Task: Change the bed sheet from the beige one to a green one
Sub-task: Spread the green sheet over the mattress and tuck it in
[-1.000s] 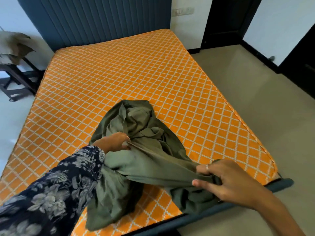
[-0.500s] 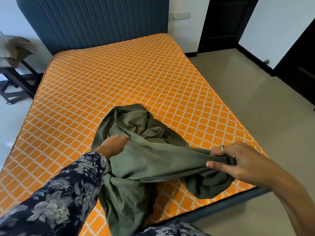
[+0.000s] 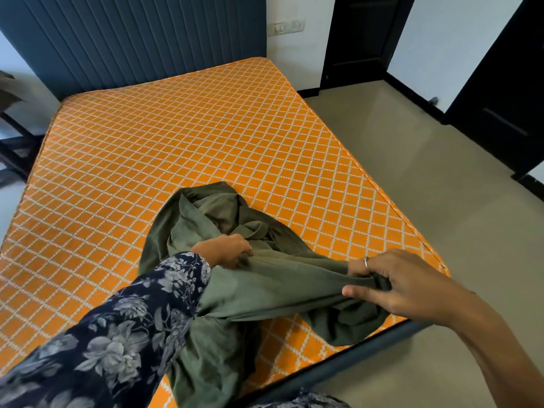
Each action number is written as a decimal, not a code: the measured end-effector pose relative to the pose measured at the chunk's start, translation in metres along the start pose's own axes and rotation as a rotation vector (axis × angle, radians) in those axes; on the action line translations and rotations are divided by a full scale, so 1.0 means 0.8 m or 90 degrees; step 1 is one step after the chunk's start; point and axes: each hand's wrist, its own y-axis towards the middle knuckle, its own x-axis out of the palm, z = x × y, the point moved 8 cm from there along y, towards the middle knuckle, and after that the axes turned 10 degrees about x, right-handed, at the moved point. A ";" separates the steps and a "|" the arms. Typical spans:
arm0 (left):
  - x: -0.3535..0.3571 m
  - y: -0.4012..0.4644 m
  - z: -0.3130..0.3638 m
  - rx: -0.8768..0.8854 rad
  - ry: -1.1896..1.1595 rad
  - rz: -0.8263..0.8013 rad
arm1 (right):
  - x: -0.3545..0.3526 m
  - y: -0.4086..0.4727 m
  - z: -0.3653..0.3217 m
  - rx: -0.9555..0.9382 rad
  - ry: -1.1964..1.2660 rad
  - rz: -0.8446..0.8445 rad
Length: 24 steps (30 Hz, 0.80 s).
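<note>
The bare orange mattress (image 3: pixel 182 148) with its white diamond pattern fills the bed, its head end against the ribbed blue headboard (image 3: pixel 132 39). The green sheet (image 3: pixel 265 284) lies bunched near the mattress's foot edge, toward the right corner, with a stretched band running left to right along that edge. The left hand (image 3: pixel 226 250) pinches the band's left end, fingers curled into the cloth. The right hand (image 3: pixel 391 282) grips the right end above the foot corner, fabric gathered between thumb and curled fingers.
</note>
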 end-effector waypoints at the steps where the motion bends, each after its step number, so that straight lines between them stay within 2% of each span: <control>1: 0.000 0.001 -0.002 0.001 0.068 -0.031 | 0.001 -0.001 0.000 0.008 -0.002 -0.008; 4: -0.006 -0.015 -0.015 -0.020 0.255 -0.100 | 0.005 -0.006 0.014 0.029 0.011 0.000; 6: -0.001 -0.040 -0.039 -0.080 0.300 -0.117 | 0.002 -0.009 0.021 0.022 0.017 0.020; 9: -0.003 -0.087 -0.088 -0.173 0.255 -0.098 | -0.004 -0.008 0.033 0.036 0.042 0.024; 11: -0.001 -0.121 -0.126 -0.204 0.151 -0.095 | -0.005 -0.003 0.045 0.047 0.050 0.033; 13: -0.003 -0.155 -0.150 -0.235 0.025 -0.029 | -0.012 0.003 0.057 0.060 0.064 0.057; 16: -0.049 -0.208 -0.165 -0.256 -0.153 0.241 | -0.031 0.014 0.068 0.074 0.116 0.126; 18: -0.112 -0.238 -0.135 -0.239 -0.149 0.375 | -0.050 0.028 0.073 0.073 0.142 0.187; 20: -0.181 -0.256 -0.069 -0.158 -0.063 0.437 | -0.073 0.051 0.059 0.063 0.168 0.230; 22: -0.218 -0.254 0.000 -0.140 0.073 0.385 | -0.092 0.075 0.018 0.022 0.207 0.248; 24: -0.231 -0.233 0.060 -0.166 0.149 0.320 | -0.084 0.095 -0.039 -0.036 0.260 0.180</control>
